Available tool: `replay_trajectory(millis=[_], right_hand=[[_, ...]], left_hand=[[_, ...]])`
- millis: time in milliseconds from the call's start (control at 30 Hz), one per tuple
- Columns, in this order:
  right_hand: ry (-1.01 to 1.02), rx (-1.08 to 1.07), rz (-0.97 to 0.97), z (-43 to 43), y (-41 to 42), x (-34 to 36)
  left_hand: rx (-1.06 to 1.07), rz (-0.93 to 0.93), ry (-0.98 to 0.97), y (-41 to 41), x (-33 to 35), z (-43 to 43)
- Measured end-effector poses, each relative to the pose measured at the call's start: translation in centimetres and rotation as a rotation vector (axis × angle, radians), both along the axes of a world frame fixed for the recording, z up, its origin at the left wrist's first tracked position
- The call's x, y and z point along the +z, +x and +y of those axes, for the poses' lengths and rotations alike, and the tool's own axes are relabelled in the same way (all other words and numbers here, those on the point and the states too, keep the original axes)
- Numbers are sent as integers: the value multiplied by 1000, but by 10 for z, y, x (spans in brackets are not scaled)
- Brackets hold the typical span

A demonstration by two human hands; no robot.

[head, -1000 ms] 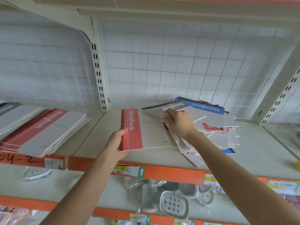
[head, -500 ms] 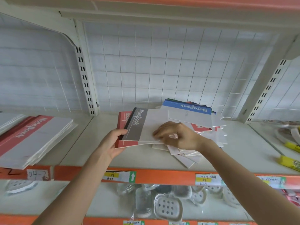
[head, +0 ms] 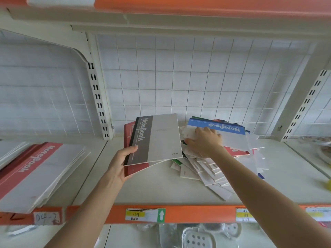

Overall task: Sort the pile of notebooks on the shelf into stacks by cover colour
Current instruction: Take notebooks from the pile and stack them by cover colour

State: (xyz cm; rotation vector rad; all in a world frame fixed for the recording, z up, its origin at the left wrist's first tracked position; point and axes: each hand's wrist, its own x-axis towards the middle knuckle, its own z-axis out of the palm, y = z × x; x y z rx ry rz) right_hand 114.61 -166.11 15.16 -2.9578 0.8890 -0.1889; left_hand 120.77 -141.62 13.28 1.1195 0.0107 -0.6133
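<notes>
Gripped in left hand (head: 117,163) fingers: grey notebook (head: 157,138) over red notebook (head: 129,133). Pinched by curled right hand (head: 206,142) fingers: blue notebook (head: 223,127), topping pile (head: 206,169).

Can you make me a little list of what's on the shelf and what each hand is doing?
Left hand: holds a grey notebook lying on a red notebook
Right hand: on the messy pile, fingers touching the blue notebook; whether it grips is unclear
Messy pile: many notebooks fanned out, mixed colours
Red stack: sits at the left
Shelf: white, with an orange front edge
</notes>
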Motion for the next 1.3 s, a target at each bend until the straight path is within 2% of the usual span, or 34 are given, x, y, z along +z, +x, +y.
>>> replay_trajectory(millis=[100, 233, 333, 467, 600, 633, 800, 900, 967, 1067, 1167, 1300], right_hand=[[-40, -60, 15, 10, 12, -2], [-123, -29, 16, 19, 14, 2], [-119, -63, -69, 22, 6, 12], [29, -49, -334, 17, 1, 13], [-24, 302, -798, 25, -10, 0], [19, 371, -818, 27, -15, -2], [252, 778, -621, 33, -32, -14], [410, 862, -455, 37, -37, -14], [474, 856, -371, 38, -39, -9], [432, 740, -331, 30, -36, -1], [345, 420, -294, 18, -24, 10], [182, 34, -143, 11, 6, 14]], left_hand=[[-36, -7, -10, 8, 2, -1], [-46, -68, 58, 16, 2, 1], [-66, -68, 98, 21, 1, 0], [-133, -58, 118, 24, -3, -8], [-160, -1, 92, 27, -6, -22], [-158, 26, 65, 28, -7, -25], [-170, 130, -61, 35, -7, -32], [-220, 75, 28, 36, -7, -29], [-239, 1, 160, 33, -5, -27], [-233, -31, 219, 31, -2, -21], [-199, -53, 238, 32, 0, -14], [-166, -79, 245, 31, 3, -4]])
